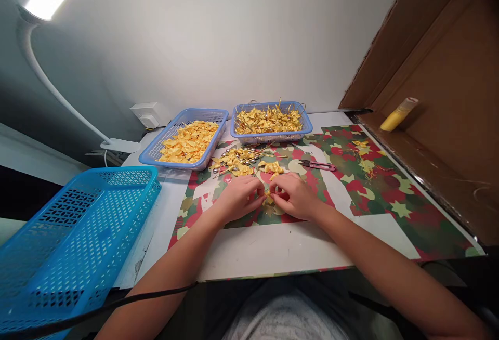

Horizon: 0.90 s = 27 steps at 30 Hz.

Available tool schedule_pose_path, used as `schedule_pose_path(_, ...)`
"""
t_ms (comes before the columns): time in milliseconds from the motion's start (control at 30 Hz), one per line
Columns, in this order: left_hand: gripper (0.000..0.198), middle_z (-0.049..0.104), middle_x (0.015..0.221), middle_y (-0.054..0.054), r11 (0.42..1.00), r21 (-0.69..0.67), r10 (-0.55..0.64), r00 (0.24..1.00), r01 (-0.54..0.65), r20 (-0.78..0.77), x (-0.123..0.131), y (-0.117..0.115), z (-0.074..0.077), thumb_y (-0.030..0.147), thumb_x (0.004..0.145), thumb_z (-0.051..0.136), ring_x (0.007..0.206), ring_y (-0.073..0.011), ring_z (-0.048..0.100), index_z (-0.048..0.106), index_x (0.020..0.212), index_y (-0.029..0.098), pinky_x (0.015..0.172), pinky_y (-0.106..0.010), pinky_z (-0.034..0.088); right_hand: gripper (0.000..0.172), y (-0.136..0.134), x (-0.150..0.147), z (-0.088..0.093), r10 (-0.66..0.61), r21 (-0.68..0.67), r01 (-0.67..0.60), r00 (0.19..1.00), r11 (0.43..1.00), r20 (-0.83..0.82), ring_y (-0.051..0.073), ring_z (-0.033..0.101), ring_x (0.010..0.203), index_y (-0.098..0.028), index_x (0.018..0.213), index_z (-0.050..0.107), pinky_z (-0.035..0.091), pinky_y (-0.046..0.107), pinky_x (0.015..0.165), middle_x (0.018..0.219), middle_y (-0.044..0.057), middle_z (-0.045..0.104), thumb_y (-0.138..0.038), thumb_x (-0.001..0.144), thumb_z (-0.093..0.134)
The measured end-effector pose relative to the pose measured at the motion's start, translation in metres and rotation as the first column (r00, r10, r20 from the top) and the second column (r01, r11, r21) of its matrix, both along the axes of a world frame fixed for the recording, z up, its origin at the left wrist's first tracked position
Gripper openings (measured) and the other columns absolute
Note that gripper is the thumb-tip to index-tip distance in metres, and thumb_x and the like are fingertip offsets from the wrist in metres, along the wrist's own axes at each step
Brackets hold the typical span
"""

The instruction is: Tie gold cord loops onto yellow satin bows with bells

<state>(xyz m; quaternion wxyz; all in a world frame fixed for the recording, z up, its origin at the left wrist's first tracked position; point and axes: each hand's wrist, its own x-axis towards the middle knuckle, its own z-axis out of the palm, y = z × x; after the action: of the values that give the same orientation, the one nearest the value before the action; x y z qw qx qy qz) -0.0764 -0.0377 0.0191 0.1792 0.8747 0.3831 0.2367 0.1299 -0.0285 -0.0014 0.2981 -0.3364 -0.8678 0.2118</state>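
My left hand [242,195] and my right hand [295,195] meet above the patterned sheet, fingertips pinched close together. Between them shows a small yellow ribbon bow [268,199], partly covered by the fingers of both hands. Just beyond my fingertips lies another yellow bow [272,167]. To its left is a loose pile of yellow bows [236,160] mixed with small shiny round beads or bells and thin gold stems. Thread snips [318,166] with reddish handles rest to the right of the bows.
A blue basket of yellow ribbon pieces [145,156] stands back left; another basket [268,136] holds bows with gold ties. Nearer left sits a bright blue basket [117,225], below a lamp [66,90]. Yellow scraps [366,166] lie right, near a yellow tube [397,115] by the brown panel.
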Motion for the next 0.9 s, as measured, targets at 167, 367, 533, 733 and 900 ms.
schedule_pose_path(167,0.016,0.054,0.070,-0.001,1.000,0.011,-0.015,1.000,0.015,-0.023,0.002,0.000,-0.004,0.025,0.086,0.051,0.065,-0.0159,0.047,0.046,0.072,0.021,0.063,-0.028,0.035,0.009,-0.003,-0.002,0.002,0.017,0.011,-0.019,0.988,1.000,0.151,0.017,0.048,0.072,-0.020,0.077,0.046,0.033,0.037,0.083,0.075,0.001,0.057,-0.017,0.084,0.050)
schedule_pose_path(367,0.024,0.048,0.064,0.002,0.968,-0.242,-0.048,0.994,0.071,0.098,0.006,-0.007,0.001,0.029,0.088,0.049,0.060,-0.0135,0.040,0.042,0.067,0.021,0.058,-0.026,0.032,0.018,-0.007,-0.004,0.008,0.169,-0.253,-0.171,0.985,0.952,-0.030,0.014,0.037,0.064,-0.020,0.070,0.037,0.033,0.031,0.071,0.067,-0.002,0.046,-0.021,0.085,0.046)
schedule_pose_path(533,0.032,0.050,0.066,0.001,0.855,-0.472,-0.048,0.938,0.216,0.343,0.007,-0.011,0.010,0.040,0.092,0.043,0.061,-0.0123,0.041,0.041,0.067,0.020,0.058,-0.024,0.035,0.016,-0.007,-0.003,0.008,0.187,-0.508,-0.333,0.930,0.794,-0.318,0.012,0.038,0.061,-0.021,0.068,0.033,0.032,0.025,0.057,0.067,-0.003,0.042,-0.023,0.080,0.042)
schedule_pose_path(733,0.034,0.049,0.067,0.001,0.798,-0.548,-0.006,0.914,0.249,0.406,0.008,-0.010,0.003,0.045,0.091,0.046,0.063,-0.0125,0.043,0.042,0.068,0.019,0.058,-0.024,0.037,0.017,-0.006,-0.005,0.000,0.144,-0.519,-0.301,0.936,0.800,-0.322,0.011,0.037,0.058,-0.021,0.067,0.032,0.033,0.023,0.053,0.064,-0.004,0.041,-0.027,0.078,0.043)
schedule_pose_path(900,0.021,0.052,0.083,-0.001,0.900,-0.430,0.139,0.893,0.066,0.428,0.005,-0.004,-0.003,0.040,0.088,0.052,0.069,-0.0130,0.048,0.044,0.085,0.021,0.062,-0.024,0.042,0.019,-0.002,-0.005,0.003,0.038,-0.432,-0.156,0.962,0.888,-0.271,0.012,0.036,0.059,-0.021,0.066,0.031,0.032,0.025,0.056,0.064,-0.003,0.039,-0.027,0.079,0.044)
